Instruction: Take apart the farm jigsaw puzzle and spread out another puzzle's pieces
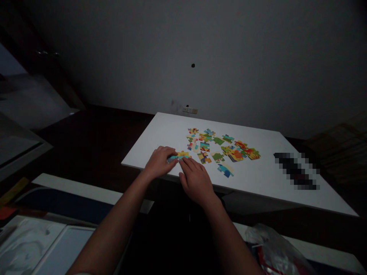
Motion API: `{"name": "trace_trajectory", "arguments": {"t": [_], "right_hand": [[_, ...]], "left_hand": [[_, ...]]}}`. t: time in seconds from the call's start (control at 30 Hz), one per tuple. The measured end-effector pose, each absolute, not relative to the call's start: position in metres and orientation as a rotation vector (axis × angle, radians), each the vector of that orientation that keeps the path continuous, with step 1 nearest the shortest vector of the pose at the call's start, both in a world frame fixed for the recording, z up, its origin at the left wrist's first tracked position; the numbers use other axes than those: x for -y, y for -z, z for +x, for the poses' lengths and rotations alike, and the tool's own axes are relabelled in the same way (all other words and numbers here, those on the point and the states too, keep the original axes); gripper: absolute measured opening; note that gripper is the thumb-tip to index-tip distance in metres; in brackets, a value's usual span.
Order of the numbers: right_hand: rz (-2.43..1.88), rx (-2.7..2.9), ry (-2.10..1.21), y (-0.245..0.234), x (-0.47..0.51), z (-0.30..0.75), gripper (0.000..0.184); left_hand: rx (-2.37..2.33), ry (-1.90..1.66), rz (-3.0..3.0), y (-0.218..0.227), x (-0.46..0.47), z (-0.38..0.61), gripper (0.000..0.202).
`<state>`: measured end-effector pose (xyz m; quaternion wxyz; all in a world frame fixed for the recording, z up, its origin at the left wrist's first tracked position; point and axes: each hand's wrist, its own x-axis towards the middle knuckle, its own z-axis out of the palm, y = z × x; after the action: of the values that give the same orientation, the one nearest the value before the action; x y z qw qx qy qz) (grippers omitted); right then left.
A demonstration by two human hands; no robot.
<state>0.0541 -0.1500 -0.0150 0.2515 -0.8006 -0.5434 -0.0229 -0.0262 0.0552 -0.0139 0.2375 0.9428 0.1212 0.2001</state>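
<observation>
Near the front edge of the white table [143, 151], my left hand [159, 162] pinches a blue-edged jigsaw puzzle piece [172, 157] between thumb and fingers. My right hand [197, 179] comes in from the other side, its fingers bent and pressed together at the near edge of yellow-and-blue puzzle pieces [183, 154]. Its fingertips partly cover those pieces, so the joint between them is hard to see. Just right of the hands lie a yellow-and-purple puzzle piece [204, 157] and a blue one [225, 170].
Several loose puzzle pieces [218, 140] spread across the table's middle, with an overlapping pile [236, 153] to their right. A blurred-out dark object [296, 171] lies at the table's right. A plastic bag [275, 248] and a white open box [63, 248] are nearer me, below table level.
</observation>
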Motion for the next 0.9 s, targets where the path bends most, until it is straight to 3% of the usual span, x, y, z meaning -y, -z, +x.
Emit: {"name": "trace_trajectory", "arguments": {"t": [0.9], "right_hand": [[-2.254, 1.442, 0.101, 0.012, 0.140, 0.046, 0.053]], "left_hand": [[-0.216, -0.493, 2.706, 0.008, -0.045, -0.030, 0.032]]}}
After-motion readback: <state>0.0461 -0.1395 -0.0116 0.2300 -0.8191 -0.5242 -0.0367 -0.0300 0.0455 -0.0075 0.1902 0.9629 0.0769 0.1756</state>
